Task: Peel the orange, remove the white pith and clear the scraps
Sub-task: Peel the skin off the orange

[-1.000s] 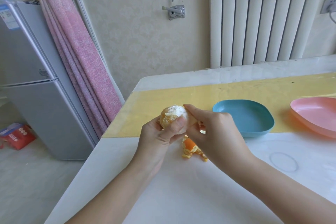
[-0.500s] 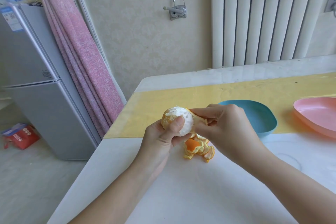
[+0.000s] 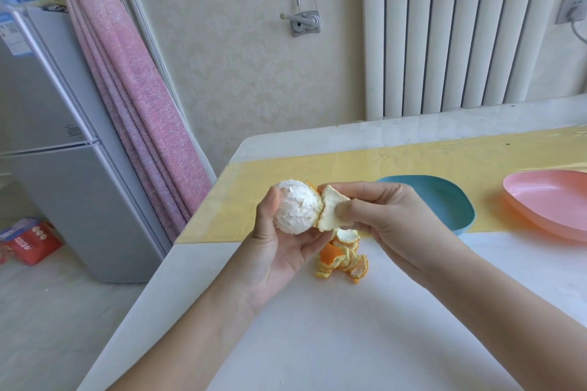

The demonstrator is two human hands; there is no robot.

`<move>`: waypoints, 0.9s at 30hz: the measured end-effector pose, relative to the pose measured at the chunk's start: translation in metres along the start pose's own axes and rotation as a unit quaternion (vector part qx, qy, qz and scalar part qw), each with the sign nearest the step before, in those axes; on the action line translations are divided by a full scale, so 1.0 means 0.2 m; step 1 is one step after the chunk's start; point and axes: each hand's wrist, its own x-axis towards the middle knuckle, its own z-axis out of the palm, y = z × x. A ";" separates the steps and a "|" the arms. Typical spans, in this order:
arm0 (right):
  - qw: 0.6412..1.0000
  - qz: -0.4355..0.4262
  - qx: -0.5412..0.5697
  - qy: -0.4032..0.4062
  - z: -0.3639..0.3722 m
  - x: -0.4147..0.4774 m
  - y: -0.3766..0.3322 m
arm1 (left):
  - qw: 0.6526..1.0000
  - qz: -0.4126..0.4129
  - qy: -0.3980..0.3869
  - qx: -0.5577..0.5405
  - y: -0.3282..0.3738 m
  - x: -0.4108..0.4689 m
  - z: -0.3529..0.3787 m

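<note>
White-pithed orange (image 3: 297, 211), peel flap (image 3: 330, 211) apparently attached, scraps (image 3: 344, 260) below

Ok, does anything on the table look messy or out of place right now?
Only the peel scraps: they lie in a loose heap on the bare white table, not in the blue dish or the pink dish nearby. Nothing looks spilled or damaged.

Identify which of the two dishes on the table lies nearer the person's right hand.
The blue dish, just behind the right hand and partly hidden by it; the pink dish lies farther right, at the picture's edge.
</note>
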 end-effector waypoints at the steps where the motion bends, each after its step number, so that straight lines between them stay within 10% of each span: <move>1: 0.999 0.010 0.039 -0.010 0.00 0.00 0.00 | 1.000 0.001 -0.006 -0.002 0.00 0.00 0.00; 7: 0.992 0.033 0.119 -0.025 -0.03 0.01 -0.02 | 1.000 0.024 -0.001 -0.013 0.02 0.01 -0.02; 16: 0.915 -0.015 -0.396 0.071 0.01 0.01 0.08 | 0.998 0.024 0.039 0.031 0.01 0.02 -0.04; 27: 0.978 -0.048 -0.200 0.021 -0.02 0.01 0.01 | 0.968 0.069 0.016 0.240 0.06 0.00 -0.08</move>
